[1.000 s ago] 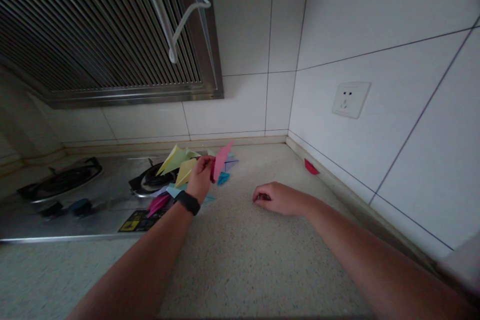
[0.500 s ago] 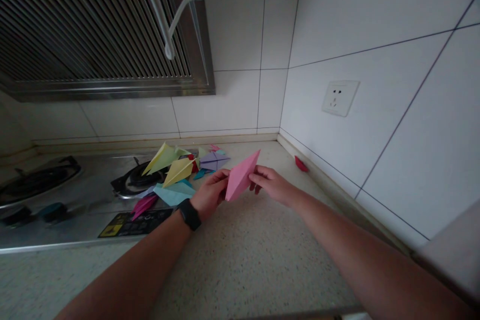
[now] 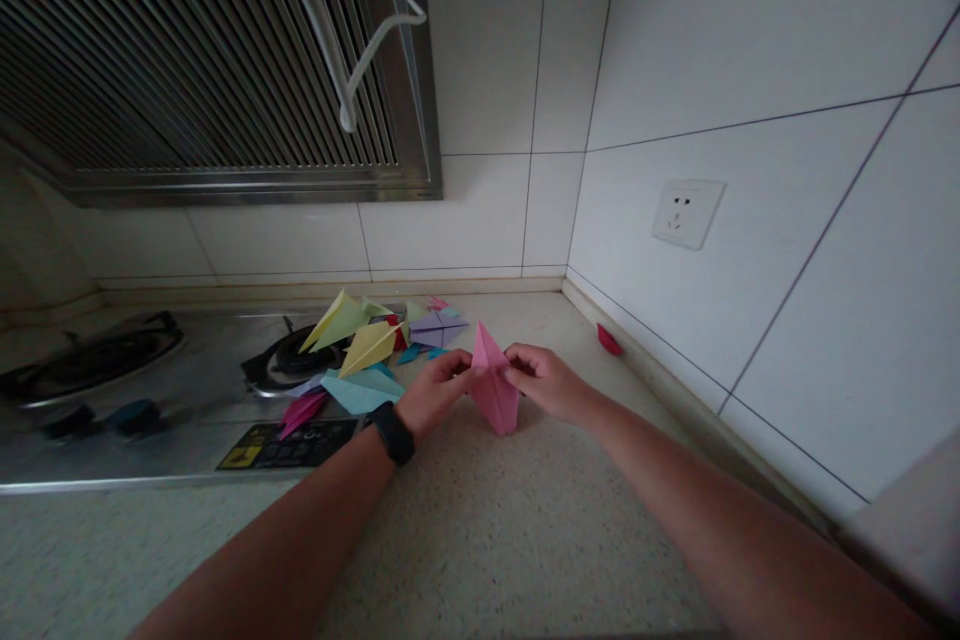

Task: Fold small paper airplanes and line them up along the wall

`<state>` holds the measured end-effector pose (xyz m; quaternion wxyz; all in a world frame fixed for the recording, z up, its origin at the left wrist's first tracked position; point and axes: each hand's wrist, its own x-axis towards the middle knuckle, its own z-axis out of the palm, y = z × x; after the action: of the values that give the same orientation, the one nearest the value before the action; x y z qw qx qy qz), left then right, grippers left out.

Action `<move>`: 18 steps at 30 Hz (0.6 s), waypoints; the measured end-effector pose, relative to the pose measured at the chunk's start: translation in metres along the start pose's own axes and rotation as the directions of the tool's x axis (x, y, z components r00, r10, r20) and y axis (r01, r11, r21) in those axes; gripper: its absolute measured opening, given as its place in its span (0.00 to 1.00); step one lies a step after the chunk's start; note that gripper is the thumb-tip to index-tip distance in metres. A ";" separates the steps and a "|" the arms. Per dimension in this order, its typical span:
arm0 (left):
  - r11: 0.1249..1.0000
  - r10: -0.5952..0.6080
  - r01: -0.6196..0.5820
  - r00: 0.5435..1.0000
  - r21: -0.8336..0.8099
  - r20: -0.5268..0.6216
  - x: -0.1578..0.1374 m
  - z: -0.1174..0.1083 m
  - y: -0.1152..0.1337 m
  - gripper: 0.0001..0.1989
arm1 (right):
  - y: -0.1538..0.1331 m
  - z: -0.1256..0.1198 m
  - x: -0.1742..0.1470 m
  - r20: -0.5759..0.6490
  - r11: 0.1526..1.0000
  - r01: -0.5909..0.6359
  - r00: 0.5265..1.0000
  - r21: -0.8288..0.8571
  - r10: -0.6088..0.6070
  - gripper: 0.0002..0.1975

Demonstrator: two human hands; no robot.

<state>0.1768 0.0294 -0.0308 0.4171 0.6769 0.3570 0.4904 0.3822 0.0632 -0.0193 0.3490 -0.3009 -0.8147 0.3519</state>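
Pink folded paper (image 3: 495, 392): stands point-up over the table (image 3: 540, 530), pinched at opposite edges by the fingers of the left hand (image 3: 433, 390) and right hand (image 3: 549, 382). Cannot tell whether touching the table. Has a light-blue folded paper (image 3: 364, 390) to the left, near the black watch (image 3: 394, 433).

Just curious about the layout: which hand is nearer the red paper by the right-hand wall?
Right. The right hand is left of the red paper, holding the right edge of the pink paper; the left hand, on its left edge, is farther away.
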 end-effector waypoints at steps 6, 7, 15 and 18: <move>0.998 -0.040 0.043 0.997 -0.050 0.063 -0.001 0.003 -0.001 0.16 | -0.005 0.003 -0.002 0.019 1.000 -0.003 1.000 -0.026 0.004 0.10; 0.998 -0.044 0.047 0.997 -0.051 0.057 -0.001 0.004 -0.001 0.16 | -0.006 0.003 -0.002 0.013 1.000 0.004 1.000 -0.027 -0.003 0.10; 0.999 -0.016 0.017 0.999 -0.046 0.036 -0.001 0.001 -0.006 0.14 | -0.007 0.004 -0.002 -0.053 0.996 0.022 0.998 -0.091 -0.027 0.09; 1.000 -0.020 0.020 1.000 0.009 -0.006 0.000 -0.002 -0.009 0.13 | -0.005 0.003 -0.001 -0.087 0.992 0.021 0.996 -0.124 -0.032 0.10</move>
<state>0.1745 0.0330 -0.0391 0.4179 0.6737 0.3671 0.4865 0.3793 0.0582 -0.0176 0.3703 -0.3266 -0.8224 0.2826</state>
